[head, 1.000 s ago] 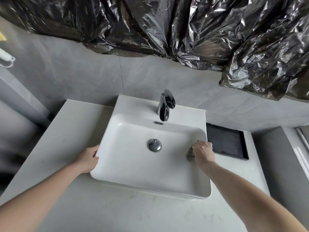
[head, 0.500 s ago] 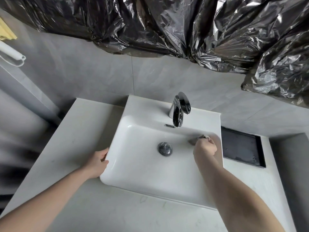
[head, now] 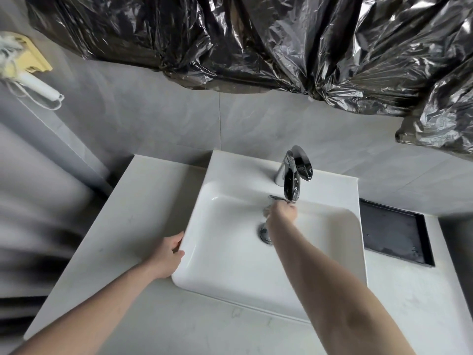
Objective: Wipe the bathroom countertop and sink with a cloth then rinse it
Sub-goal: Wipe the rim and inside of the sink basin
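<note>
A white rectangular sink [head: 220, 254] sits on a pale countertop [head: 133, 216]. My right hand [head: 282, 213] is inside the bowl against its back wall, just under the chrome faucet [head: 294, 172], closed on a grey cloth [head: 266, 210] of which only a small edge shows. My forearm hides part of the chrome drain [head: 263, 233]. My left hand [head: 169, 256] rests on the sink's front-left corner, fingers curled over the rim.
A black tray [head: 394, 229] is set in the countertop right of the sink. Crinkled black plastic [head: 256, 39] hangs over the wall above. A white handle and a yellow item [head: 33, 73] hang at the upper left.
My right hand has slid with the cloth from the bowl's right wall leftward along the back wall to under the faucet. The view shifted left. My left hand stayed on the sink's corner.
</note>
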A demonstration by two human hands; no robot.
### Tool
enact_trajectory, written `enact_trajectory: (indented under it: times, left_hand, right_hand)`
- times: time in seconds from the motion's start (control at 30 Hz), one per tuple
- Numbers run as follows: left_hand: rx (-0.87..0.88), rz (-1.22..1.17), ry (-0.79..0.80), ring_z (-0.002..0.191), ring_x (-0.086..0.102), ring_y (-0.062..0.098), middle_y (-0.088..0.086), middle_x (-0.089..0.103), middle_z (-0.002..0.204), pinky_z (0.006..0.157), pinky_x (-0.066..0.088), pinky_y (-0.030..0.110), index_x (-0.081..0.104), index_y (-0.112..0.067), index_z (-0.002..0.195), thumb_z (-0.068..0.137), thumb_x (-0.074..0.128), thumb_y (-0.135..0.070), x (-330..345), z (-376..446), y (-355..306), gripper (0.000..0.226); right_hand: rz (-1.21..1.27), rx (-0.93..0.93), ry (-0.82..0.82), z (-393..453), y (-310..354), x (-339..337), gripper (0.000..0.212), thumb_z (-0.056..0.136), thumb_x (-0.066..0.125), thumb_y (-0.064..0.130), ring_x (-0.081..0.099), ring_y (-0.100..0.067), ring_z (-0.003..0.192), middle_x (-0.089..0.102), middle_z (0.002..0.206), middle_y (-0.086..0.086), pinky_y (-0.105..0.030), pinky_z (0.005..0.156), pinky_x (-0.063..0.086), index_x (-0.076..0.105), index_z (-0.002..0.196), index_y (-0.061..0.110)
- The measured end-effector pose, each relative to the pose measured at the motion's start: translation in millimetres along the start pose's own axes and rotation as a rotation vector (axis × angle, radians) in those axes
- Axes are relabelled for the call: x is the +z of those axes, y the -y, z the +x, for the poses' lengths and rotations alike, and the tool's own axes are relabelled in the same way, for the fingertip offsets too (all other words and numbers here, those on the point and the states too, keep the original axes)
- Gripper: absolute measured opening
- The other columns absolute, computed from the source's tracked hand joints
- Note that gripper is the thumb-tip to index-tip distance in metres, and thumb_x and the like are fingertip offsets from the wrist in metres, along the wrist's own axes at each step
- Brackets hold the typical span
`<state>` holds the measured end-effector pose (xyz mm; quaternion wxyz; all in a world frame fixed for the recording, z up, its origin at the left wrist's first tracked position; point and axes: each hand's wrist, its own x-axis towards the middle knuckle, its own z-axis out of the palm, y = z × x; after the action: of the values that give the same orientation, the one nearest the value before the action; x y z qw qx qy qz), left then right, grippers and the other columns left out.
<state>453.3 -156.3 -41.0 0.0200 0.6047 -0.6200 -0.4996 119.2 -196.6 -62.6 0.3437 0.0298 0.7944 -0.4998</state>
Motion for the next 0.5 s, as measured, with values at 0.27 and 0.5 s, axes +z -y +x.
enact_trajectory:
  times: [0.27,0.5]
  left_hand:
    - [0.022,-0.044,0.014,0.113,0.068,-0.002,-0.026,0.074,0.116,0.106,0.050,0.030,0.056,-0.058,0.128,0.085,0.049,-0.007,1.8,-1.7,-2.1,0.067]
    - [-0.018,-0.065,0.016,0.100,0.058,-0.026,-0.048,0.065,0.094,0.095,0.044,0.015,0.055,-0.058,0.107,0.094,0.049,0.005,4.4,-0.1,-6.1,0.065]
  right_hand:
    - [-0.835,-0.802,0.566,-94.7,-68.4,51.7,0.044,0.074,0.028,0.005,0.045,-0.033,0.121,0.052,0.127,-0.007,-0.044,0.093,0.046,0.058,0.103,0.022]
    - [-0.877,-0.975,0.710,-90.5,-69.0,34.0,0.031,0.080,0.041,-0.004,0.058,-0.033,0.097,0.065,0.095,0.003,-0.033,0.072,0.045,0.050,0.089,0.024]
